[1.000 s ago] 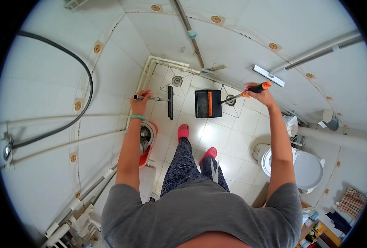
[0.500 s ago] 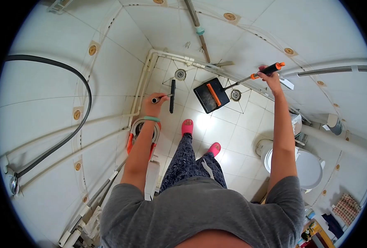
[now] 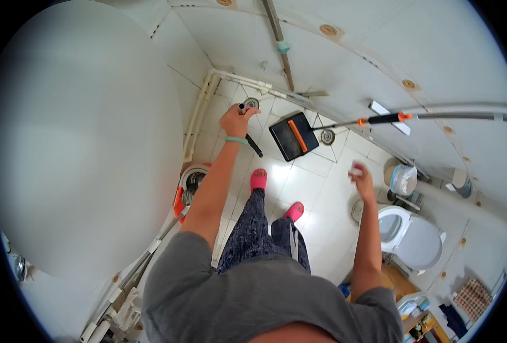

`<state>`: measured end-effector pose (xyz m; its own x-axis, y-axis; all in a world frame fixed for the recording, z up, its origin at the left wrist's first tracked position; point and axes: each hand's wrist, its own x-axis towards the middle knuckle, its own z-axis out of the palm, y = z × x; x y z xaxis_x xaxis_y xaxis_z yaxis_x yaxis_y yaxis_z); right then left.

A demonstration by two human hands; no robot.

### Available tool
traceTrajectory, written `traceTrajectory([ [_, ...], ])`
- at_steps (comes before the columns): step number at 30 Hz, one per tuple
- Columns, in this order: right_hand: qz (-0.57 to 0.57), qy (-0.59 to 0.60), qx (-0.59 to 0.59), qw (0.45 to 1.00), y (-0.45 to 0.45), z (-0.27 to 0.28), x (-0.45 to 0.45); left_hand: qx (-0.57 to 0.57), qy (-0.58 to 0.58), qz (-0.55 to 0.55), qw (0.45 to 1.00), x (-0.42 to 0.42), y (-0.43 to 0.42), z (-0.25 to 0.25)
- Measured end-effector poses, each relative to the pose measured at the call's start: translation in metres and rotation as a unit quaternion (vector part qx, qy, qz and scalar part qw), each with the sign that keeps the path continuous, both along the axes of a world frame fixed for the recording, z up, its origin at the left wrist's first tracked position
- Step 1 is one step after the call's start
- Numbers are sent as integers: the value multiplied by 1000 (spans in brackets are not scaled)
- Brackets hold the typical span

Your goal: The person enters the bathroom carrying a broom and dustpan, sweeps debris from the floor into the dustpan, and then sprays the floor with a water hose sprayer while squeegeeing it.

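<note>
Clearly, your left hand (image 3: 234, 122) grips the broom (image 3: 255, 147) by its pole; your right hand (image 3: 362, 182), loosely curled and seemingly empty, is clear of the long-handled dustpan (image 3: 293, 139) on the floor tiles (image 3: 308, 182), likely light and rigid, best held by its black grip (image 3: 383, 119).

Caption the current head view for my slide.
Left hand holding a broom, right hand clear of the long-handled dustpan, over a tiled floor.

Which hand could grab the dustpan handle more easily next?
Probably the right hand: it looks nearer the dustpan handle and seems to hold no tool, while the left hand grips the broom handle, farther across.
</note>
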<state>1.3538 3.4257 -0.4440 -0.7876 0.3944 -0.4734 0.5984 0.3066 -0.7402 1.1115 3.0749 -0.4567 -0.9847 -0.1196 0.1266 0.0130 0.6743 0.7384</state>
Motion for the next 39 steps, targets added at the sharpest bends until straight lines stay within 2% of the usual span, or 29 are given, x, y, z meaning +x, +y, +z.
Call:
traceTrajectory([
  [1, 16, -26, 0, 1000, -2, -11, 22, 1, 8, 6, 1000, -17, 8, -6],
  [2, 85, -21, 100, 991, 2, -33, 51, 0, 11, 21, 1000, -35, 18, -17],
  [4, 107, -77, 117, 984, -14, -21, 79, 2, 23, 46, 999, -74, 38, -34],
  [6, 59, -122, 39, 990, -24, -17, 100, -61, -15, 9, 998, -115, 59, -49],
  [9, 42, -129, 43, 990, -33, -15, 125, -35, 59, 36, 997, -173, 84, -91],
  [10, 36, -133, 47, 989, -37, -13, 129, -35, 61, 40, 997, -182, 90, -88],
  [12, 16, -159, 23, 987, -45, -4, 125, 30, -69, 51, 996, -193, 98, -72],
  [13, 24, -155, 19, 987, -50, 0, 122, 106, -66, 67, 990, -196, 98, -77],
  [16, 102, -105, 48, 988, -60, -1, 105, 32, -11, 30, 999, -166, 78, -72],
  [17, 109, -110, 33, 987, -66, 3, 90, 25, -25, 22, 999, -142, 67, -58],
  [18, 178, -83, 87, 977, -69, 1, 76, 28, -35, 0, 999, -114, 49, -47],
  [19, 201, -61, 70, 975, -67, -14, 66, 10, 22, -22, 999, -81, 30, -51],
  [20, 224, -38, 29, 973, -75, -4, 37, -12, 54, -28, 998, -47, 8, -51],
  [21, 242, -9, -13, 970, -81, -4, 9, 29, 100, -29, 994, -7, -14, -26],
  [22, 259, -38, -50, 964, -91, 14, -29, 21, 100, -46, 994, 27, -42, -11],
  [23, 298, 26, -61, 952, -102, 25, -72, 25, 93, -56, 994, 63, -69, 25],
  [24, 332, 84, -70, 937, -115, 44, -111, 92, 73, -29, 993, 92, -94, 58],
  [25, 363, 139, -16, 921, -141, 100, -154, 9, 68, 12, 998, 116, -124, 89],
  [26, 388, 189, 42, 901, -173, 169, -194, -89, 121, 58, 987, 139, -154, 113],
  [27, 373, 285, 27, 882, -203, 219, -222, -119, 156, 103, 975, 156, -190, 133],
  [28, 400, 397, 38, 825, -230, 267, -255, -95, 201, 190, 956, 171, -212, 170],
  [29, 415, 457, 56, 785, -260, 325, -276, -176, 228, 249, 925, 189, -246, 184],
  [30, 414, 511, 49, 752, -290, 378, -292, -211, 276, 286, 893, 204, -263, 225],
  [31, 417, 575, 3, 704, -319, 424, -307, -242, 259, 348, 868, 218, -284, 245],
  [32, 399, 601, -9, 692, -348, 470, -318, -235, 287, 379, 848, 227, -299, 267],
  [33, 372, 677, 2, 635, -375, 510, -336, -226, 309, 410, 828, 239, -309, 287],
  [35, 348, 678, -125, 635, -430, 582, -369, -234, 338, 450, 793, 258, -319, 313],
  [37, 264, 758, -67, 593, -474, 651, -392, -224, 341, 468, 784, 273, -320, 327],
  [39, 188, 782, -18, 595, -501, 715, -404, -203, 324, 496, 780, 282, -320, 321],
])
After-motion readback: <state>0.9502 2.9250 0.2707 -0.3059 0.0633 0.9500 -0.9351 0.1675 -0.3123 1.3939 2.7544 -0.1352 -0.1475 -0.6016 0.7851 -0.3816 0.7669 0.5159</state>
